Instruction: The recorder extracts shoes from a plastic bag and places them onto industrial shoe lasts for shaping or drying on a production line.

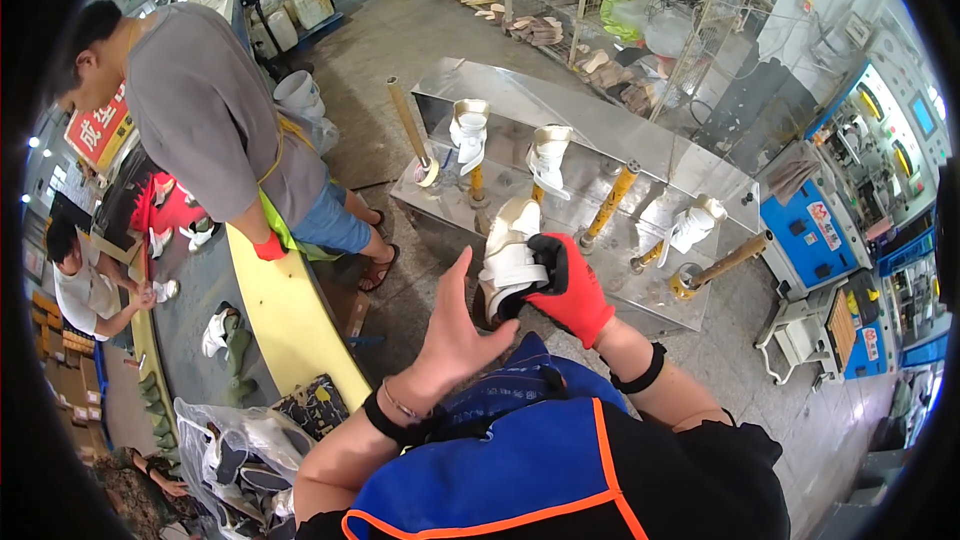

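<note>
A white shoe with a gold part (pixel 512 262) is gripped by my right hand (pixel 572 292), which wears a red glove with black on the fingers. The gloved fingers wrap over the shoe's dark-lined side. My bare left hand (pixel 452 332) is open just left of the shoe, thumb and fingers spread; I cannot tell if the thumb tip touches it. Beyond my hands stands a metal bench (pixel 640 270) with upright yellow posts (pixel 610 202). On posts there sit a white shoe (pixel 468 135) at the left, another white shoe (pixel 549 158) in the middle and a third white shoe (pixel 692 227) at the right.
A person in a grey shirt (pixel 205 110) stands at left by a curved conveyor (pixel 250 275) with a yellow edge. Shoes in a plastic bag (pixel 235 460) lie at lower left. Blue machines (pixel 815 240) stand at right; wire racks (pixel 690 30) stand behind the bench.
</note>
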The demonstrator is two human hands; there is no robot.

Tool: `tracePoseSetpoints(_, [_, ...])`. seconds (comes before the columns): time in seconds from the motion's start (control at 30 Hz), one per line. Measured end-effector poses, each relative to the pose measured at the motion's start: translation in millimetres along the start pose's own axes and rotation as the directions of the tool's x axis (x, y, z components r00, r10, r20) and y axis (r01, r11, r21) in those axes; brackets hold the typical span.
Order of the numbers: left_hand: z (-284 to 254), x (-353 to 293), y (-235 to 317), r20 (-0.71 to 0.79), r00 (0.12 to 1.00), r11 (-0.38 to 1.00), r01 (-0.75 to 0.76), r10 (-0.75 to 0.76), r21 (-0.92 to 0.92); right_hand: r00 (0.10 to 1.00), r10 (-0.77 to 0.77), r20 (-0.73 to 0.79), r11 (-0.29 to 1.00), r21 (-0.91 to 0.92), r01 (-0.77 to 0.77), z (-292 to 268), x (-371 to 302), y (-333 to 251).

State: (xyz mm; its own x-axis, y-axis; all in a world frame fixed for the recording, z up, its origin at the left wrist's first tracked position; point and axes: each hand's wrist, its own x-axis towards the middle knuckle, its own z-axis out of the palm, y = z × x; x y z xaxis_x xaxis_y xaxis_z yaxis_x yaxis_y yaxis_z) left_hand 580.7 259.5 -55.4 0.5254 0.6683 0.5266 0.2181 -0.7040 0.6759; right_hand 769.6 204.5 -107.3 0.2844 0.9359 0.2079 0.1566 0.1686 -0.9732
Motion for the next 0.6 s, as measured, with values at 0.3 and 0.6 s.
tracePoseSetpoints(0.3, [-1, -10, -35, 0.318, 0.911, 0.928, 0.150, -0.264, 0.341, 0.941, -0.165, 0.294, 0.760, -0.571, 0.311, 27, 1, -18])
tracePoseSetpoints(0.6, [3, -33, -60, 0.369, 0.830, 0.908, 0.385, -0.419, 0.165, 0.910, -0.085, 0.405, 0.919, -0.321, 0.229, 23, 4, 15])
